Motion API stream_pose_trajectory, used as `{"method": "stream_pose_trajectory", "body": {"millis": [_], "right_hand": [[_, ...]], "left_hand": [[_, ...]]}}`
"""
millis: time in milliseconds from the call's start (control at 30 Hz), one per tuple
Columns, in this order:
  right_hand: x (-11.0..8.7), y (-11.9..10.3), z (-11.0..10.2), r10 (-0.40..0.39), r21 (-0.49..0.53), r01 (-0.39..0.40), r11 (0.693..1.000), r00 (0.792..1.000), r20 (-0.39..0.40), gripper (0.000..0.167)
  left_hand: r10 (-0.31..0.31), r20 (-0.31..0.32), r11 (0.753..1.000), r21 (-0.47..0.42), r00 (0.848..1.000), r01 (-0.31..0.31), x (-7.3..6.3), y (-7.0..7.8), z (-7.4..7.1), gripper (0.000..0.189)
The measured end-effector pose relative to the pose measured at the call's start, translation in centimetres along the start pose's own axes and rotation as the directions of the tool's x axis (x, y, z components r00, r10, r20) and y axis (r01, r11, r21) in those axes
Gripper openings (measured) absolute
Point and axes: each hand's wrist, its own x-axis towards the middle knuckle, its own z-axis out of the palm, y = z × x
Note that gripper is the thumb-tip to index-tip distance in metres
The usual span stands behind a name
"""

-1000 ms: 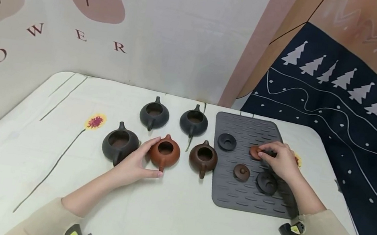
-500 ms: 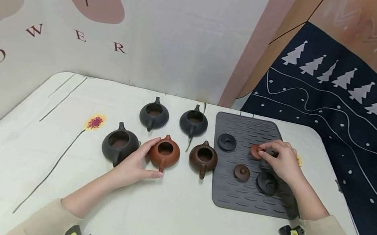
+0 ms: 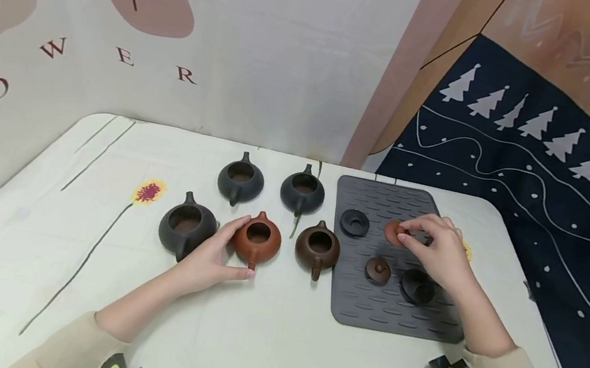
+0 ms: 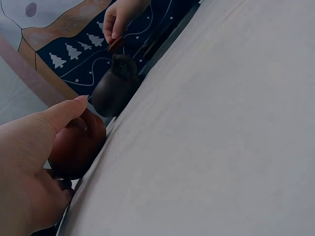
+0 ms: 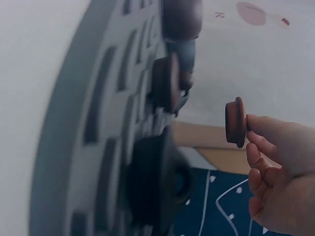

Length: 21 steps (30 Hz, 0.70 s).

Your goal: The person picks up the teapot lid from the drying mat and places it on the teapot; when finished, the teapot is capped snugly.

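Observation:
My left hand (image 3: 211,260) grips a reddish-brown clay teapot (image 3: 267,240) standing lidless on the table, thumb at its handle and fingers along its left side. In the left wrist view the thumb (image 4: 66,112) lies at the top of the teapot's handle. Over the grey mat (image 3: 350,310), my right hand (image 3: 442,250) pinches a small reddish-brown teapot lid (image 3: 394,232). The right wrist view shows that lid (image 5: 236,123) held on edge by its knob, raised off the mat. Below it on the mat lie a dark brown lid (image 3: 378,271) and a larger black lid (image 3: 417,287).
Left of my left hand stands a black teapot (image 3: 181,227); two more dark teapots (image 3: 232,186) sit behind. A dark brown teapot (image 3: 314,247) stands beside the mat's left edge. Another black lid (image 3: 354,223) rests at the mat's left side.
The right hand has lifted the reddish-brown lid off the mat and shifted it slightly left. My left hand and the teapots stay where they were.

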Motion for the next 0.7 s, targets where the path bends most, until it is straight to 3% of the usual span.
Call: {"method": "stream_pose_trajectory", "body": {"millis": [367,700], "right_hand": [[0.0,-2.6,-0.2,-0.075,0.047,0.079,0.996,0.994,-0.083,0.012],[0.4,-5.0,0.5,-0.111,0.099,0.119,0.988,0.990,-0.083,0.013]], "left_hand": [[0.007,0.000,1.000,0.010,1.000,-0.007,0.0,-0.2,0.1,0.097],[0.007,0.003,1.000,0.004,1.000,-0.007,0.0,-0.2,0.0,0.098]]}}
